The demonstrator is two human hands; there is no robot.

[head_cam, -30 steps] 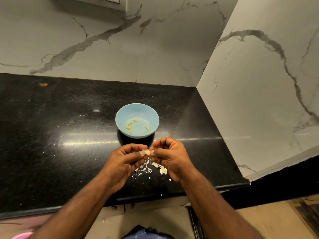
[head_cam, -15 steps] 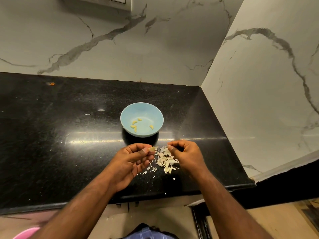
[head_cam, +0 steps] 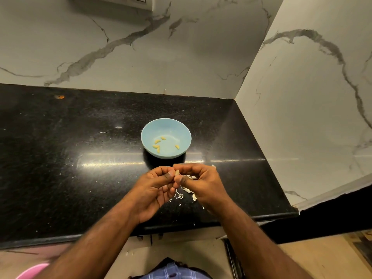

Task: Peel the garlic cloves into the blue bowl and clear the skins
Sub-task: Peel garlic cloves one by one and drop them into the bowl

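Note:
A blue bowl (head_cam: 182, 125) stands on the black counter with several peeled yellowish garlic cloves (head_cam: 157, 141) in it. Just in front of the bowl my two hands meet over the counter. A pale garlic clove (head_cam: 177, 172) sits between them, pinched by the thumb and fingers of my left hand (head_cam: 155, 190) and by the fingertips of my right hand (head_cam: 201, 182). A pile of white garlic skins (head_cam: 186, 191) lies on the counter beneath my hands, mostly hidden by them.
The black granite counter (head_cam: 80, 158) ends at marble walls behind and on the right. Its front edge runs just below my wrists. A small orange speck (head_cam: 59, 96) lies far back left. A pink object (head_cam: 32, 271) shows at the bottom left.
My right hand had dropped to the skin pile half a second ago; it has come back up to the clove held in my left hand. More of the skins are now covered.

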